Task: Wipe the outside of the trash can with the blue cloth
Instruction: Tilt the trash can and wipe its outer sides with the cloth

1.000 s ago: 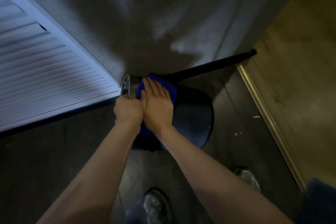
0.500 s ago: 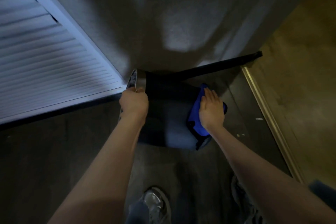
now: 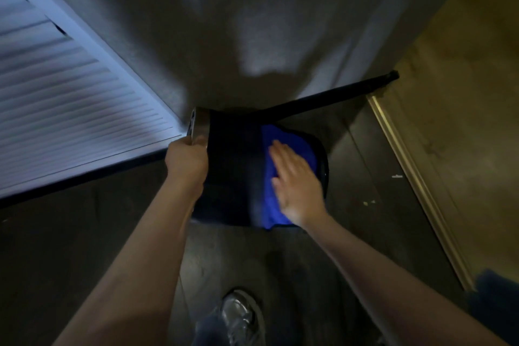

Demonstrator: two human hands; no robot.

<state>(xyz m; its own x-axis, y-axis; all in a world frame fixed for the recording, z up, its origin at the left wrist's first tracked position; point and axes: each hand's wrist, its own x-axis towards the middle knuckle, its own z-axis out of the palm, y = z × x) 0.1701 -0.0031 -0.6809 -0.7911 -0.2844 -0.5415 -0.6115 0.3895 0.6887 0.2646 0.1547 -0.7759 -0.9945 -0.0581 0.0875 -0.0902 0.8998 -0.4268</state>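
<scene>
Our left hand (image 3: 184,161) is clenched around the metallic rim at the left end of the dark cylindrical trash can (image 3: 233,171). Our right hand (image 3: 297,185), fingers extended flat, presses the bright blue cloth (image 3: 273,199) against its right side.

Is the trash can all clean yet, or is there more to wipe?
Not yet. The left hand grips the metal rim to steady the tipped trash can. The right hand presses the blue cloth flat on its dark side, mid-wipe. How much is already clean cannot be told; the far side is hidden.
</scene>
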